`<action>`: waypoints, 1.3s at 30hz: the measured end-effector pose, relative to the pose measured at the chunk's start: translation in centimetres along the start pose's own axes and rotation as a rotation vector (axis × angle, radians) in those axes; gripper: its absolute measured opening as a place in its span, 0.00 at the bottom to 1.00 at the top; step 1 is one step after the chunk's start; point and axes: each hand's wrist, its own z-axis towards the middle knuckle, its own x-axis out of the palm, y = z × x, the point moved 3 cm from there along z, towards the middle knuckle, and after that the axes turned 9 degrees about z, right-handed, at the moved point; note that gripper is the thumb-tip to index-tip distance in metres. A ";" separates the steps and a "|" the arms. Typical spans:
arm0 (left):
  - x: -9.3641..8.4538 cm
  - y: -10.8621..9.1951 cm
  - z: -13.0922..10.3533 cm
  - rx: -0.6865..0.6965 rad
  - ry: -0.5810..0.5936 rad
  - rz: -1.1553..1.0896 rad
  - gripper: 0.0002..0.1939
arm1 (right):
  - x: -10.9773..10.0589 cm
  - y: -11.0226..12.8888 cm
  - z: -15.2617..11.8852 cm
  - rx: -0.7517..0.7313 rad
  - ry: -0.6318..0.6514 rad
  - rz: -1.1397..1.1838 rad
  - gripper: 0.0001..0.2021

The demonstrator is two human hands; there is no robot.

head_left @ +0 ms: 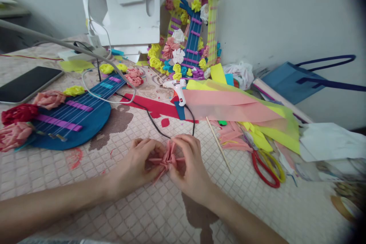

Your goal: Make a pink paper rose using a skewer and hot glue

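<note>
Between my two hands, just above the tiled-pattern tabletop, is a pink paper flower (169, 157) with folded, pointed petals. My left hand (140, 162) pinches its left side, thumb below and fingers curled behind. On the other side my right hand (188, 164) grips the petals between thumb and forefinger. Beyond them lies a white glue gun (178, 90) with a black cord, resting by layered pink paper strips (228, 103). To the left sits a blue guitar shape (71, 122) with purple bars, strings and red, pink and yellow paper flowers.
Scissors (265, 167) with red and yellow handles and a wooden stick (219, 145) lie to the right. A phone (28, 83) and a power strip (85, 51) are at the left. Decorated guitars (191, 42) lean on the wall, near a blue bag (294, 82).
</note>
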 end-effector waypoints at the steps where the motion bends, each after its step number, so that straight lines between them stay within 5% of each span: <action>1: 0.0 0.0 0.0 -0.005 0.004 -0.001 0.08 | 0.1 0.0 0.1 -0.006 0.007 -0.007 0.29; 21: 0.4 0.1 -0.3 -0.104 0.054 -0.028 0.04 | 0.1 0.6 -0.3 -0.127 -0.028 -0.020 0.24; 32: 0.1 1.2 -0.5 -0.190 -0.007 -0.070 0.07 | -3.2 -1.9 0.0 -0.182 -0.333 0.169 0.14; 39: 0.0 1.9 -0.7 -0.226 0.002 -0.107 0.10 | -4.2 -4.2 1.3 0.012 -0.431 0.123 0.09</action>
